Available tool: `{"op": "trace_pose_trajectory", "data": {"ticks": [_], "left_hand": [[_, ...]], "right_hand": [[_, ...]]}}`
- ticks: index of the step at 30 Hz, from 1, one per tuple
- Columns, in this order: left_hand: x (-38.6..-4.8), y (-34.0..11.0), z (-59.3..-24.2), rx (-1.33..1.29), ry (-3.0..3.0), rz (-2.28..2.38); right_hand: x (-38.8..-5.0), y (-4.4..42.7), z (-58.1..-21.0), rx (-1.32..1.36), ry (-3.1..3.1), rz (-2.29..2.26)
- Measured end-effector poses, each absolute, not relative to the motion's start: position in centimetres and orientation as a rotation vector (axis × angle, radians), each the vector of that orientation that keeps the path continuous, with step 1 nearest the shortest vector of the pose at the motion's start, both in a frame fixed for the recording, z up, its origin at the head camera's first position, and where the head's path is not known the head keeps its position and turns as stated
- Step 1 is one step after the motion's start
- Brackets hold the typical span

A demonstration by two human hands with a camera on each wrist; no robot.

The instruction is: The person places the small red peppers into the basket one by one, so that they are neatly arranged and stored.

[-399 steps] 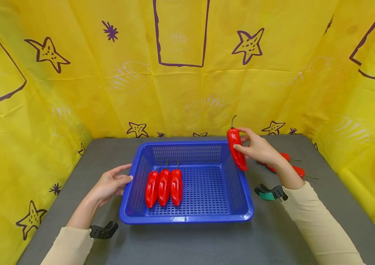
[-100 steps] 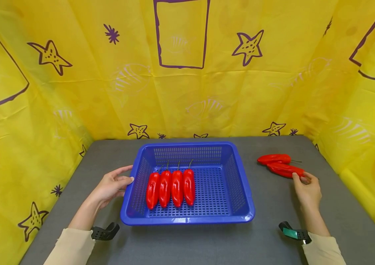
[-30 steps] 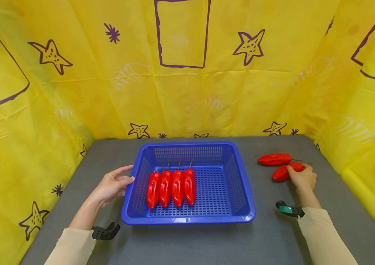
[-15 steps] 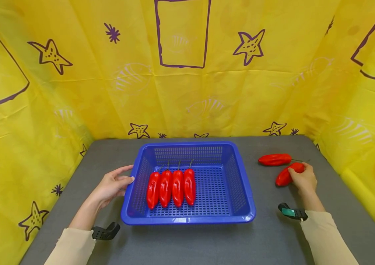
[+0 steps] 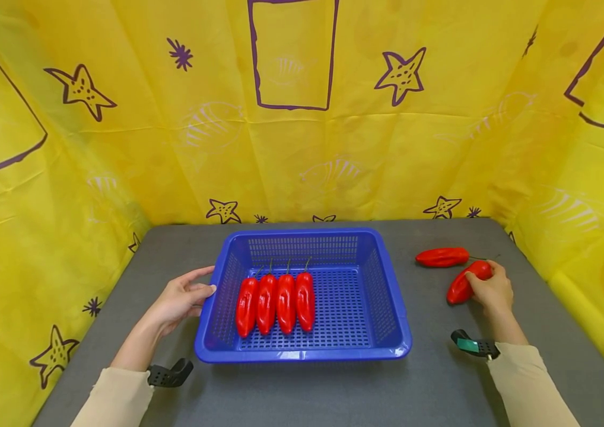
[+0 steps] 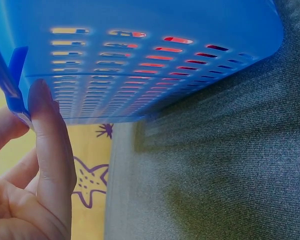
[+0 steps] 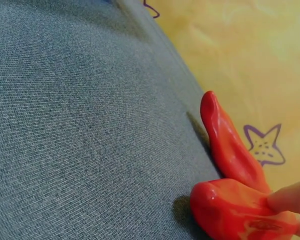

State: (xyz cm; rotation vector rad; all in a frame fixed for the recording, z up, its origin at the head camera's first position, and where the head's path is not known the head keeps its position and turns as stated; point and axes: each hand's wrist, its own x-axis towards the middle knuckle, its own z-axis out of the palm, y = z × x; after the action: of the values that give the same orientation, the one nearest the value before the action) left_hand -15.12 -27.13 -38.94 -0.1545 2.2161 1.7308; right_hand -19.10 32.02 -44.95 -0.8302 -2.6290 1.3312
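Note:
A blue plastic basket (image 5: 302, 355) stands mid-table, with several red chili peppers (image 5: 277, 303) side by side in its left half, stems toward the back. My left hand (image 5: 181, 296) grips the basket's left rim; in the left wrist view its thumb (image 6: 49, 135) lies against the outer wall and the other fingers go over the rim. Right of the basket, my right hand (image 5: 491, 290) pinches a red chili pepper (image 5: 464, 286) near its stem end, its tip pointing toward me. Just behind it lies another chili pepper (image 5: 442, 257), seen also in the right wrist view (image 7: 230, 145).
The grey table (image 5: 302, 391) is bounded at the back and sides by a yellow cloth (image 5: 302, 148) printed with starfish. Each wrist wears a black camera mount (image 5: 170, 373).
The right hand has turned the held chili pepper so its tip swings toward me, away from the one behind. Earlier, another pepper went into the basket. The left hand stays put.

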Motion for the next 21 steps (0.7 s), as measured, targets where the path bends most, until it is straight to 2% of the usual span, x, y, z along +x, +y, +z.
{"op": "trace_pose_trajectory", "data": {"ticks": [21], "left_hand": [[-15.1, -27.2, -39.0, -0.144, 2.205, 1.739]], "right_hand": [[-19.0, 30.4, -43.1, -0.605, -2.701, 1.232]]}}
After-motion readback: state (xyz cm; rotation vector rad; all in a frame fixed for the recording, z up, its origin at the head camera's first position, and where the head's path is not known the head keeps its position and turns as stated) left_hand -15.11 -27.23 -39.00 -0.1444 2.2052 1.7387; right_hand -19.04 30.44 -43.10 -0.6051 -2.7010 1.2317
